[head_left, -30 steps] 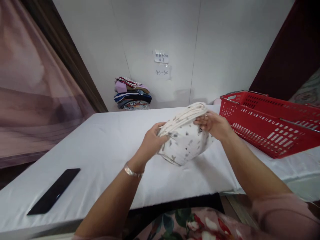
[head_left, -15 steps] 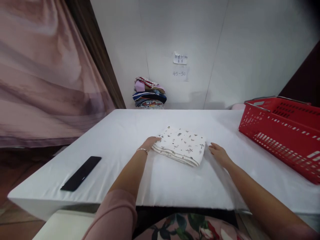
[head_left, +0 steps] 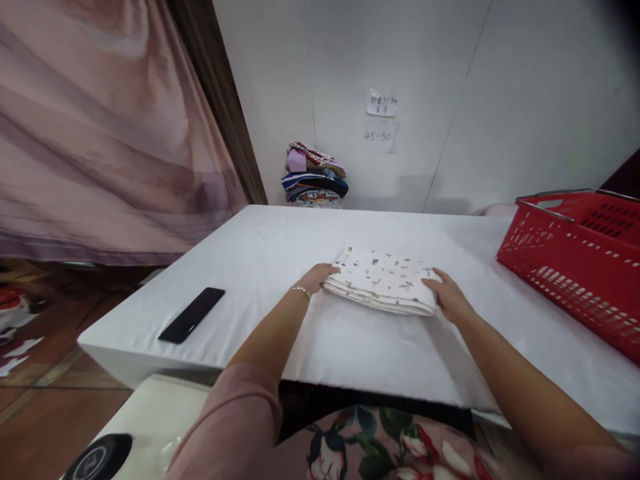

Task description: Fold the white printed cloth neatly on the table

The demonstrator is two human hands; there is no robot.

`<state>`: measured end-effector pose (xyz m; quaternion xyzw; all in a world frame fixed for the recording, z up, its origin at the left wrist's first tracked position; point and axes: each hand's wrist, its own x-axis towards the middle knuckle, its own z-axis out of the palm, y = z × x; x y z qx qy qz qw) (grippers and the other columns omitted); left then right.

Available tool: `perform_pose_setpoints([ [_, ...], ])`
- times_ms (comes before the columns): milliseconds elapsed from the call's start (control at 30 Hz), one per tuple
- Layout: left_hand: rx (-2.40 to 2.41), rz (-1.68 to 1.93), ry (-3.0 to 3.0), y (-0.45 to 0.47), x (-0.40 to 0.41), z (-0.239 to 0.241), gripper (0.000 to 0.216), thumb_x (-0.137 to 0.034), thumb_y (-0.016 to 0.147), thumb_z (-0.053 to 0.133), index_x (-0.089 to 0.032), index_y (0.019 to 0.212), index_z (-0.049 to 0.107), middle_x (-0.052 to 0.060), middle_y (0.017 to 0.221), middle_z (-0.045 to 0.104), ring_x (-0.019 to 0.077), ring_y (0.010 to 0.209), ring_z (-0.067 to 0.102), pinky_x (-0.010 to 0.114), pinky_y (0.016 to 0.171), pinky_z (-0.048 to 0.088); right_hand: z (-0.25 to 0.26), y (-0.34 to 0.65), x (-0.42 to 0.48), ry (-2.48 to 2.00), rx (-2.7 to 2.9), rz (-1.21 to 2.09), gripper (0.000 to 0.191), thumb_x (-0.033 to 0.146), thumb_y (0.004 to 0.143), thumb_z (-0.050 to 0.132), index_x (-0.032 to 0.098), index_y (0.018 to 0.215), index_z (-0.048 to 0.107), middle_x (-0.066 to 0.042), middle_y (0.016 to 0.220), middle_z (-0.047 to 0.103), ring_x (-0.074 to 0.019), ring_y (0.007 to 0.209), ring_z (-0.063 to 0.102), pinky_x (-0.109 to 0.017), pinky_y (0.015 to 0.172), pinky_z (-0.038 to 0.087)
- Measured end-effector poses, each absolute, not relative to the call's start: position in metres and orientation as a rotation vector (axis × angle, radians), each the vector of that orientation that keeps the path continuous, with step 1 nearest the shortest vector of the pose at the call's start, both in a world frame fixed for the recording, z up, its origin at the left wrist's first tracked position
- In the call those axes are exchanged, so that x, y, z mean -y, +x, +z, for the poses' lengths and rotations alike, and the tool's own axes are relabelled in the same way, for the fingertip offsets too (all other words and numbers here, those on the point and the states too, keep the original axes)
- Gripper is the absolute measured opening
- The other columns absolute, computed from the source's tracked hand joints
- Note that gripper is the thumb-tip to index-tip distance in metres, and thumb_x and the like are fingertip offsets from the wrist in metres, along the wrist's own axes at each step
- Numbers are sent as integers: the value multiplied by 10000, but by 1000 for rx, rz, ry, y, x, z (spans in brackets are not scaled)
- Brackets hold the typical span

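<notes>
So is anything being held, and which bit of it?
Yes, the cloth. The left fingers hold its left edge, and the right fingers hold its right edge, with both thumbs on top.

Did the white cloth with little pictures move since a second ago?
Yes, down: the white cloth was held up, overlapping the back edge of the table in view; now it lies on the table, wholly below that edge.

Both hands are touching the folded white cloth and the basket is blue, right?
The basket's colour is wrong: the head view shows a red basket. The left hand and right hand are touching the folded white cloth.
</notes>
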<state>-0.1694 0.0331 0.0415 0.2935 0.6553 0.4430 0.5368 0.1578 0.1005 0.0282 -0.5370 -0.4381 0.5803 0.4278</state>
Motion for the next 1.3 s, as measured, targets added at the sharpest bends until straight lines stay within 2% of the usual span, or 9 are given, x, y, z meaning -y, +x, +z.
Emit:
perform_pose_setpoints([
  [300,-1575,1133,696,-139,-4,10,584,-283,640,730,-111,1155,516,133,1005,662,204,847,639,260,658,481,15,193,-70,-1422,1096,1564,904,368,670,734,291,1426,243,-88,1176,618,-204,805,651,-301,622,540],
  [433,-1712,1074,818,-140,-2,11,654,-336,664,707,-135,1236,463,118,1030,656,195,846,633,255,661,462,18,202,-44,-1431,1158,1670,1024,344,659,752,294,1460,116,-39,887,680,-177,605,616,-277,484,498],
  [533,-1921,988,1031,-139,3,15,608,-363,700,668,-162,1240,472,98,1025,656,189,856,622,258,703,445,16,206,-33,-1423,1182,1615,1046,323,628,767,245,1462,141,0,729,638,-167,549,579,-266,451,481],
  [633,-2167,799,1307,-138,10,21,518,-418,741,614,-194,1199,520,77,1004,659,218,898,605,291,745,430,11,207,-28,-1494,1308,1426,955,371,641,739,222,1441,241,-17,761,616,-169,550,564,-290,458,486],
  [733,-2282,667,1503,-137,18,26,444,-436,790,555,-197,1164,549,75,1026,654,232,913,593,312,750,433,7,210,-23,-1531,1575,988,725,430,691,678,245,1345,427,-69,991,613,-204,734,595,-346,623,518],
  [833,-2247,789,1771,-135,28,28,320,-371,836,515,-205,1099,592,66,1079,630,212,950,576,307,784,442,8,214,-13,-1354,1823,644,442,440,765,598,259,1168,588,-76,1113,599,-250,978,556,-409,842,466],
  [933,-2018,929,2135,-131,36,27,268,-356,851,516,-214,1051,626,57,1081,621,199,1014,540,311,850,435,9,214,-3,-1203,2004,556,286,435,789,578,278,1014,660,-66,1066,626,-263,1052,522,-442,943,400],
  [1067,-1701,803,2409,-129,38,21,206,-332,845,543,-234,978,665,49,1033,636,193,985,541,342,855,419,9,210,2,-1216,2138,546,211,408,804,567,291,927,691,-60,985,641,-261,987,539,-432,908,410],
  [1300,-1703,683,2418,-133,33,20,256,-301,910,428,-234,960,670,38,973,659,183,938,557,338,830,407,11,206,-3,-1225,2247,517,207,336,841,498,270,841,694,-53,891,636,-240,888,533,-394,811,421],
])
